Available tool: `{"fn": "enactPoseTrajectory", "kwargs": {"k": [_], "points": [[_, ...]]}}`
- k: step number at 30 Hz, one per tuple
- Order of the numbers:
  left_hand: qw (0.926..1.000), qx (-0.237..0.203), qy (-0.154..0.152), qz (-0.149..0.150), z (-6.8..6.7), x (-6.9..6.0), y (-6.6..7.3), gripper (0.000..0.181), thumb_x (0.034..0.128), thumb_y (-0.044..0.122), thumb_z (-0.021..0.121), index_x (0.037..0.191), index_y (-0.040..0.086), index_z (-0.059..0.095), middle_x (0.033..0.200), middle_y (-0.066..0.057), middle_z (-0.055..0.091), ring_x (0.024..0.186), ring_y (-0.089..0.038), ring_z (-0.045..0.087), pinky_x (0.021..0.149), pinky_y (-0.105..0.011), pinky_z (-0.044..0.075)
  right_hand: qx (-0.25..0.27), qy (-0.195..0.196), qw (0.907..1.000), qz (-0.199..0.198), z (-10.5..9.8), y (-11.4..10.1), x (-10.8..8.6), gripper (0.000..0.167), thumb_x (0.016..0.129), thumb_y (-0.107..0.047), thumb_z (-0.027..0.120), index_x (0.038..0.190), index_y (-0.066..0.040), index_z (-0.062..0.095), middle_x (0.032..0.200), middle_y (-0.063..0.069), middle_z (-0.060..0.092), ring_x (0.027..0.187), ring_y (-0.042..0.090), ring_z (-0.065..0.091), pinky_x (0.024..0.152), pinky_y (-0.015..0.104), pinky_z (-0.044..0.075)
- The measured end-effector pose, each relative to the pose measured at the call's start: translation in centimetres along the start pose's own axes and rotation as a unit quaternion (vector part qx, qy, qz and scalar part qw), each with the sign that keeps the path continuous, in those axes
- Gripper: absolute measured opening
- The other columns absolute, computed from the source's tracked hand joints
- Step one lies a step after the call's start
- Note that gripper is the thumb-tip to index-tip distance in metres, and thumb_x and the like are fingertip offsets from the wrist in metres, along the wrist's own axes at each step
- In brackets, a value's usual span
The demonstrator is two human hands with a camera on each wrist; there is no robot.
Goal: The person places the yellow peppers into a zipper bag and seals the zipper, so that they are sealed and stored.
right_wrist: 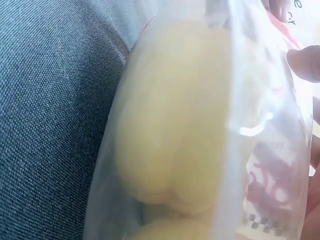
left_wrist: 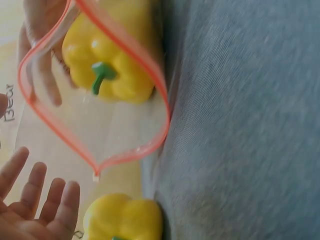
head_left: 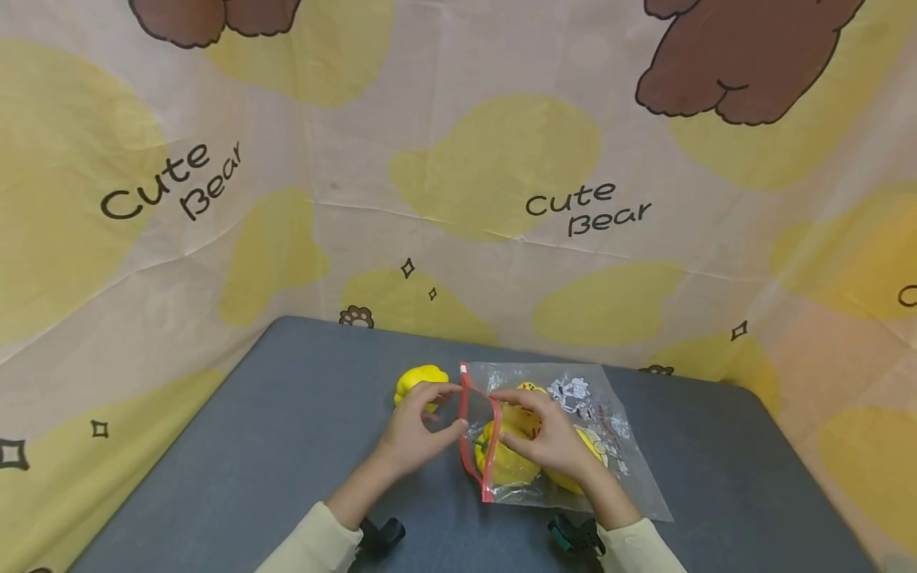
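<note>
A clear zip bag (head_left: 630, 487) with a red rim lies on its side, its mouth gaping to the left. Inside, a yellow bell pepper (left_wrist: 120, 55) shows its green stem near the mouth, with more yellow (right_wrist: 170, 115) behind it. Another yellow pepper (head_left: 419, 376) sits outside, behind my left hand (head_left: 418, 430). That hand is open at the mouth, fingers apart; whether the tips touch the rim is unclear. My right hand (head_left: 550, 436) lies over the bag's upper side, thumb and fingers spread near the rim, curled round nothing visible.
The grey table (head_left: 308, 406) extends around the bag. A patterned cloth (head_left: 458, 270) with bears and lettering hangs behind it. Dark wrist devices (head_left: 380, 537) show at both sleeves.
</note>
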State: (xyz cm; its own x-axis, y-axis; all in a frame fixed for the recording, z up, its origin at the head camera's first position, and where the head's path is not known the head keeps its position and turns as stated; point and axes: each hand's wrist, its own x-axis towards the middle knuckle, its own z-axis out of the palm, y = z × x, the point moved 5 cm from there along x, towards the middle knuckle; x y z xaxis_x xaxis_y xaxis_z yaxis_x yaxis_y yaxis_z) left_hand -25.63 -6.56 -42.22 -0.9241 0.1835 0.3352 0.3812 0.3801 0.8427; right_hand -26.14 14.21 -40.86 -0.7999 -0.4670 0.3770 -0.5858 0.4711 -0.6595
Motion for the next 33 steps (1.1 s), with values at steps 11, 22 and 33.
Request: {"fn": "enactPoseTrajectory", "kwargs": {"k": [11,22,33], "points": [[0.9831,0.116,0.127,-0.063,-2.9,1.2,-1.6,0.05,0.0713,0.032,0.081,0.116,0.016,0.067,0.118,-0.006,0.058,0.106,-0.027,0.049,0.081,-0.041,0.044,0.005,0.002,1.0,-0.001,0.0,0.0,0.1,0.049,0.08,-0.016,0.078,0.126,-0.022,0.062,0.125,-0.006,0.064,0.112,0.025,0.058,0.091,0.049,0.049],[0.9728,0.145,0.117,-0.138,-3.2,1.6,-3.5,0.066,0.0685,0.038,0.082,0.127,0.018,0.059,0.132,-0.012,0.049,0.117,-0.032,0.042,0.087,-0.048,0.042,-0.007,0.001,1.0,0.001,0.0,0.2,0.0,0.049,0.079,-0.015,0.078,0.125,-0.023,0.063,0.125,-0.008,0.064,0.112,0.025,0.058,0.091,0.048,0.049],[0.9742,0.116,0.094,-0.169,-2.6,2.2,-4.9,0.068,0.0717,0.034,0.081,0.131,0.018,0.053,0.136,-0.017,0.045,0.12,-0.036,0.042,0.088,-0.052,0.041,0.0,-0.001,0.9999,0.012,0.1,0.2,0.0,0.049,0.079,-0.015,0.078,0.125,-0.021,0.063,0.125,-0.009,0.063,0.112,0.025,0.058,0.093,0.05,0.048]]}}
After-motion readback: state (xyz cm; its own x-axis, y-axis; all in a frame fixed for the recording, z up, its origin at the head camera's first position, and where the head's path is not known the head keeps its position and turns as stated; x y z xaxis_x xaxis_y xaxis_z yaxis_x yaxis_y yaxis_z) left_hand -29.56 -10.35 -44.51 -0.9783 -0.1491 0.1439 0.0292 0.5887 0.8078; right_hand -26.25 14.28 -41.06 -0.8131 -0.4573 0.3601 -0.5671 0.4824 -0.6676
